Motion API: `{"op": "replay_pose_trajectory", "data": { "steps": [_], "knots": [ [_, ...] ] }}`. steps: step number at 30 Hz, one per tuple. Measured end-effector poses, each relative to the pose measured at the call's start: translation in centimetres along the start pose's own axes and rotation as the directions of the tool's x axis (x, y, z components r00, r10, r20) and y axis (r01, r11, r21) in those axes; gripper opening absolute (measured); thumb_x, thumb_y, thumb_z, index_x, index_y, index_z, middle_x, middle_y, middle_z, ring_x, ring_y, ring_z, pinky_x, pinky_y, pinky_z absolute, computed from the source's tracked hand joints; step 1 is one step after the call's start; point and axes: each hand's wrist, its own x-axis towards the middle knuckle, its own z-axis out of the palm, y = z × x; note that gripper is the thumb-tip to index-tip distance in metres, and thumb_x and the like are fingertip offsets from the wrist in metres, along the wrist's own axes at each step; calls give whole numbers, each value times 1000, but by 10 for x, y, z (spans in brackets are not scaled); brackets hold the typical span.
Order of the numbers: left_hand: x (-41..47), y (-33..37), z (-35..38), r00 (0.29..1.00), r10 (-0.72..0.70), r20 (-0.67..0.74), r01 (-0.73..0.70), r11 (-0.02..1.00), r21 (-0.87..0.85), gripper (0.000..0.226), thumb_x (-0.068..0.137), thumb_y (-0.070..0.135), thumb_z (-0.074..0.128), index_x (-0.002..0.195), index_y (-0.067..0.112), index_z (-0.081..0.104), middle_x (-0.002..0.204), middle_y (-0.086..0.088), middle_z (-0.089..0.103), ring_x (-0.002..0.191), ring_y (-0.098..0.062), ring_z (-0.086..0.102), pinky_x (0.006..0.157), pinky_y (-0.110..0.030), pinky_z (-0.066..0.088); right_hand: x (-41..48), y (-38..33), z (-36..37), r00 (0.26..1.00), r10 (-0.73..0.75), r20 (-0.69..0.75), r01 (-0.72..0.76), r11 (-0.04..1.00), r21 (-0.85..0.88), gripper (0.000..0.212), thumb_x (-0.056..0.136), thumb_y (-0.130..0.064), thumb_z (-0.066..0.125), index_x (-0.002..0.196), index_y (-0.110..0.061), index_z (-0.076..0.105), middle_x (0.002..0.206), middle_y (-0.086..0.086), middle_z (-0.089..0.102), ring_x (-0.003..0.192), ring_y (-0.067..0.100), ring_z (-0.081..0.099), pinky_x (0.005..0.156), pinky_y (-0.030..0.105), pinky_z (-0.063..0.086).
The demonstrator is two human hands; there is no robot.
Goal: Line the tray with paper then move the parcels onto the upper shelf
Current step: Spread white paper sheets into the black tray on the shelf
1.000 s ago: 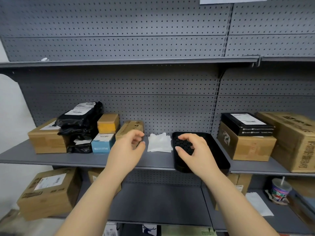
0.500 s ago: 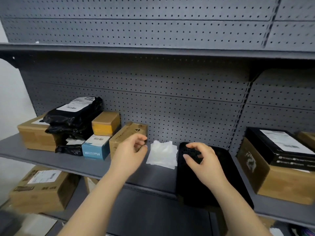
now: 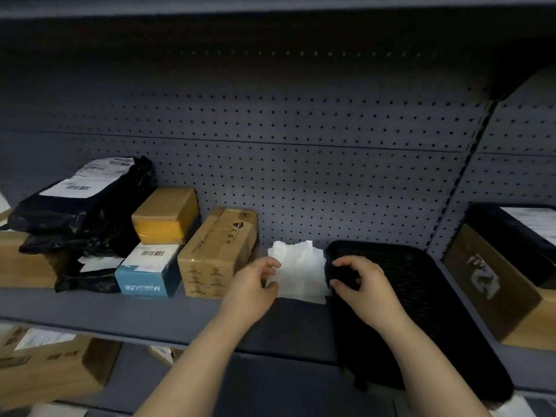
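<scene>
White tissue paper [image 3: 301,273], a thin, limp, probably near-weightless stack, lies on the middle shelf [image 3: 120,313] between a cardboard parcel [image 3: 216,254] and the black perforated tray [image 3: 436,296]. Left hand [image 3: 252,291], half-curled, meets its left edge; a pinch cannot be confirmed. Right hand [image 3: 365,285] hovers loosely curled, empty, over the tray rim. The paper is best pinched at an edge.

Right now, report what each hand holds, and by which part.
Left hand is at the left edge of the paper stack; whether it pinches it cannot be told. Right hand holds nothing, above the left rim of the tray.
</scene>
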Motion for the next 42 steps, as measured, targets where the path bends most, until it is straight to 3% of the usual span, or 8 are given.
{"op": "replay_pose_trajectory", "data": {
  "steps": [9,15,24,28,32,34,37,42],
  "knots": [
    [31,-40,33,989,-2,145,-31,973,227,47,89,24,67,134,27,53,139,0,52,126,-17,50,105,-28,43,17,12,10,996,57,-65,-56,998,21,32,78,-18,75,101,-36,64,109,-20,61,115,16,51,100,41,45],
    [38,-46,33,978,102,183,-162,921,354,26,92,32,61,112,20,70,115,0,66,105,-16,60,89,-31,50,23,14,12,997,74,-23,-74,997,23,29,79,-18,74,101,-35,65,109,-18,60,115,17,49,101,39,44],
    [44,-19,26,988,135,-69,-124,982,142,13,96,21,54,96,14,65,87,-1,68,77,-13,63,73,-36,55,32,10,11,998,35,52,-34,999,-27,29,80,-20,72,105,-32,64,113,-15,57,118,16,47,98,30,43],
    [48,7,25,971,236,-41,-232,968,91,12,99,27,49,97,21,59,83,3,65,74,-11,61,68,-38,53,35,-1,5,998,-20,68,26,995,-98,62,77,-25,75,132,-36,48,134,-14,44,126,13,34,108,32,36],
    [45,40,32,905,425,18,-424,900,105,14,101,27,45,98,21,57,81,3,59,72,-10,54,63,-34,45,43,-16,-8,987,-142,79,158,946,-283,96,78,-20,73,146,-50,11,160,-9,0,143,17,5,114,39,20],
    [44,56,37,890,455,18,-455,886,94,14,101,26,46,101,20,58,86,4,59,74,-9,54,63,-28,42,51,-14,-15,975,-222,6,208,904,-373,74,80,-20,72,139,-44,35,160,-3,8,143,22,6,114,45,18],
    [43,71,47,904,427,-14,-425,903,66,14,99,28,51,109,22,58,98,7,61,86,-7,57,73,-27,49,59,-2,-33,927,-350,-136,262,862,-435,13,79,-24,75,90,-25,68,134,-3,56,134,29,34,104,48,32],
    [31,74,79,957,272,104,-278,959,58,52,89,23,62,135,35,40,122,19,52,111,-3,52,91,-26,47,43,30,-75,914,-362,-184,290,900,-326,8,80,-19,74,75,-16,68,96,-5,68,103,16,49,88,25,39]
  ]
}}
